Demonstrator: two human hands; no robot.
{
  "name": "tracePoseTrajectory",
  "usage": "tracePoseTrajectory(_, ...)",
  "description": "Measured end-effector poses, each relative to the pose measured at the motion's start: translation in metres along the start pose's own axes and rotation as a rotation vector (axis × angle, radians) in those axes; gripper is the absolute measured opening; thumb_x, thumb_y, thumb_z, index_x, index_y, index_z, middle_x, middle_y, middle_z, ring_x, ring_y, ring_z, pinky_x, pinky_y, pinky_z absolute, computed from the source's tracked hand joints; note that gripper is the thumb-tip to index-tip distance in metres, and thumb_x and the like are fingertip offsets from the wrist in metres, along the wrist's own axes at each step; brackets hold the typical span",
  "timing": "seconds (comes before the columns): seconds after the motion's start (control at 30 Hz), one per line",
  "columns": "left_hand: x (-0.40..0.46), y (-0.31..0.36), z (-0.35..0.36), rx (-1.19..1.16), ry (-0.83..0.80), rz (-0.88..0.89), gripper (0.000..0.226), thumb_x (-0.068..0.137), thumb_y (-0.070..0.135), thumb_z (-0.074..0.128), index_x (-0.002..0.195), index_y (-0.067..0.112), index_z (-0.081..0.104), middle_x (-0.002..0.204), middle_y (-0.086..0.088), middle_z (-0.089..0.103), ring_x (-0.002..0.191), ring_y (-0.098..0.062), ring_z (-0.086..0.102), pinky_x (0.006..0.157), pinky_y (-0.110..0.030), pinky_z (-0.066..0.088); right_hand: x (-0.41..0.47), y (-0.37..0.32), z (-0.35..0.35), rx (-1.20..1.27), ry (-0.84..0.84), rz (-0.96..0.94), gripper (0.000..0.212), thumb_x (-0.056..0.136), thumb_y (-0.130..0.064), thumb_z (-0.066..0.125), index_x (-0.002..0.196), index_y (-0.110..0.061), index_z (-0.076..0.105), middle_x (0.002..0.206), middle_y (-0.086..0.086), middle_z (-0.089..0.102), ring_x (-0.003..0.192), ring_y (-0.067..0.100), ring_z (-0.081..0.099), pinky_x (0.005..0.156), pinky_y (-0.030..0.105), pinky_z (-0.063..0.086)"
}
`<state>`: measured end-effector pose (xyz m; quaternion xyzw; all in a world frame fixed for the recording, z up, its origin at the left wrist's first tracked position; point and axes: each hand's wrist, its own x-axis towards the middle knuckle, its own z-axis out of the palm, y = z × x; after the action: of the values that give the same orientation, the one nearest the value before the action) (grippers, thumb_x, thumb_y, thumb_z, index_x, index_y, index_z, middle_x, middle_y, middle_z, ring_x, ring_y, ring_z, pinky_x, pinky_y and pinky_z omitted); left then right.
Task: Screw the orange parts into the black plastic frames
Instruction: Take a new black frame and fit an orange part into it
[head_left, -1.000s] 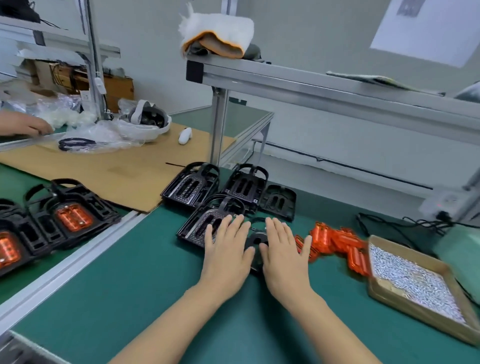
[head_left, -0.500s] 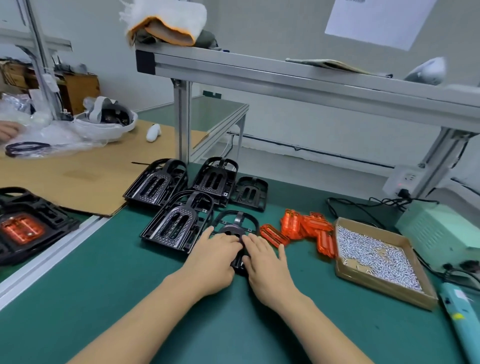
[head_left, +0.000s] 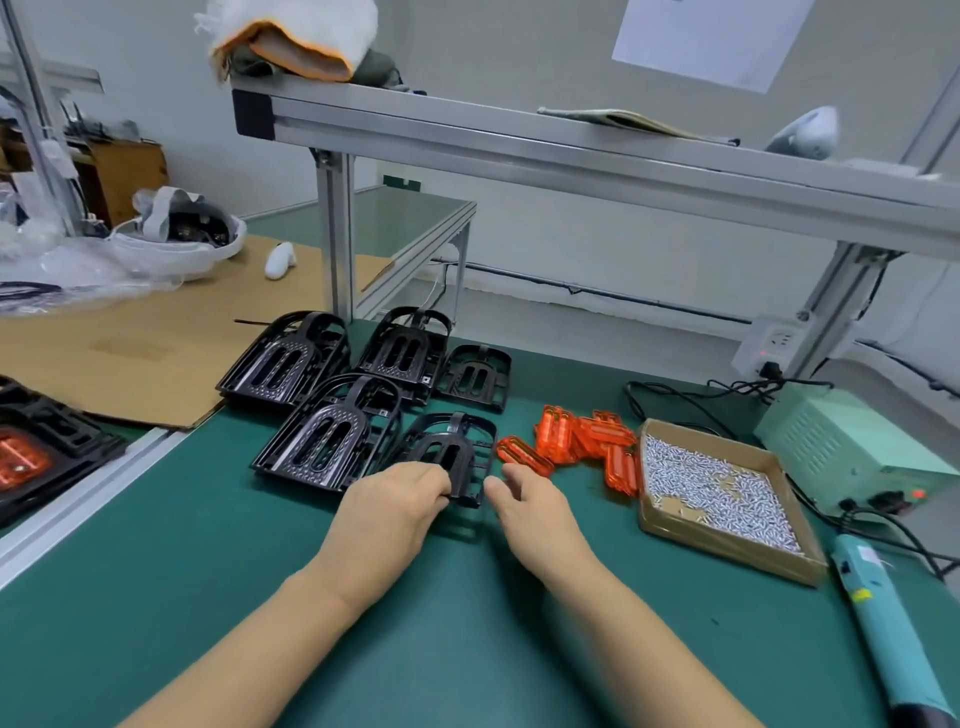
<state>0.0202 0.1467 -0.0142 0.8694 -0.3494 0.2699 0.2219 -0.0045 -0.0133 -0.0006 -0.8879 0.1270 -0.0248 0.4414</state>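
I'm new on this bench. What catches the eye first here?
The orange parts piled mid-bench, bright against the green mat. Just left of them, the left hand grips a black frame, the right hand beside it. Right of the pile, a box of screws.

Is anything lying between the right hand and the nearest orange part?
Nothing visible. The right hand hovers just short of the nearest orange part, with only bare green mat between them. The left hand holds the black frame off to the side.
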Motion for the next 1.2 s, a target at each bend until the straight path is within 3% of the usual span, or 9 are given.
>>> tracePoseTrajectory(0.27,-0.001,0.029,-0.001,-0.127,0.054,0.006,0.006,0.078,0.013,0.065,0.080,0.007,0.066,0.082,0.000,0.067,0.074,-0.021,0.066,0.061,-0.032,0.054,-0.015,-0.012,-0.024,0.791,-0.138,0.045,0.017,0.088,-0.001,0.061,0.088,-0.013,0.073,0.090,0.006,0.075,0.078,0.012,0.069,0.070,0.026,0.056)
tracePoseTrajectory(0.4,0.008,0.041,-0.006,-0.846,0.148,-0.504,0.020,0.074,0.030,0.070,0.087,0.016,0.068,0.090,0.007,0.071,0.089,-0.013,0.066,0.081,-0.028,0.053,-0.026,-0.012,-0.044,0.576,-0.101,-0.191,0.028,0.083,0.001,0.067,0.108,-0.012,0.070,0.106,0.020,0.070,0.086,0.017,0.060,0.092,0.045,0.050)
tracePoseTrajectory(0.5,0.024,0.028,-0.012,-1.421,0.124,-0.986,0.054,0.078,0.057,0.058,0.115,0.017,0.056,0.113,-0.007,0.065,0.098,-0.026,0.067,0.081,-0.046,0.055,-0.036,-0.007,-0.054,0.287,-0.136,-0.372,0.041,0.080,-0.001,0.072,0.116,-0.022,0.067,0.107,0.018,0.066,0.085,0.018,0.055,0.088,0.036,0.049)
tracePoseTrajectory(0.6,0.027,0.013,-0.016,-1.660,0.005,-1.091,0.074,0.079,0.071,0.043,0.123,0.014,0.055,0.119,-0.013,0.064,0.102,-0.034,0.066,0.079,-0.053,0.054,-0.045,-0.001,-0.051,-0.012,-0.150,-0.506,0.044,0.076,-0.014,0.077,0.118,-0.022,0.065,0.100,0.005,0.059,0.088,0.013,0.054,0.080,0.021,0.044)
tracePoseTrajectory(0.67,0.026,0.007,-0.018,-1.732,-0.032,-1.046,0.066,0.080,0.070,0.044,0.098,0.014,0.074,0.105,-0.013,0.071,0.091,-0.030,0.070,0.071,-0.045,0.058,-0.047,0.002,-0.045,-0.214,-0.156,-0.585,0.048,0.079,-0.021,0.074,0.125,-0.024,0.060,0.098,-0.005,0.049,0.087,0.008,0.045,0.080,0.020,0.038)
tracePoseTrajectory(0.73,0.024,0.006,-0.019,-1.709,-0.029,-1.069,0.042,0.082,0.051,0.056,0.082,0.014,0.075,0.090,-0.011,0.073,0.073,-0.024,0.071,0.062,-0.039,0.059,-0.046,0.007,-0.040,-0.362,-0.175,-0.602,0.056,0.083,-0.026,0.072,0.135,-0.027,0.052,0.100,-0.012,0.041,0.091,0.003,0.038,0.083,0.020,0.033)
tracePoseTrajectory(0.87,0.019,0.004,-0.006,-1.280,0.013,-1.154,0.028,0.084,0.000,0.062,0.109,0.011,0.060,0.088,-0.011,0.067,0.064,-0.020,0.065,0.049,-0.032,0.057,-0.039,0.012,-0.042,-0.341,-0.266,-0.542,0.043,0.082,-0.041,0.071,0.122,-0.026,0.064,0.094,-0.012,0.050,0.083,0.006,0.047,0.078,0.022,0.040)
tracePoseTrajectory(1.0,0.012,-0.001,-0.001,-1.173,0.026,-1.126,0.037,0.086,-0.002,0.061,0.117,0.017,0.058,0.100,-0.011,0.066,0.067,-0.017,0.067,0.049,-0.029,0.055,-0.009,0.017,-0.056,-0.226,0.035,-0.493,0.018,0.092,-0.033,0.061,0.094,-0.021,0.074,0.087,-0.014,0.064,0.083,0.004,0.056,0.079,0.025,0.044)
tracePoseTrajectory(1.2,0.004,0.003,0.004,-0.804,-0.034,-0.971,0.042,0.085,0.014,0.064,0.122,0.031,0.054,0.092,0.003,0.065,0.074,-0.020,0.066,0.068,-0.036,0.057,0.042,0.035,-0.055,-0.582,0.145,-0.293,0.021,0.095,-0.031,0.059,0.111,-0.025,0.071,0.104,-0.001,0.063,0.096,0.018,0.058,0.079,0.031,0.046)
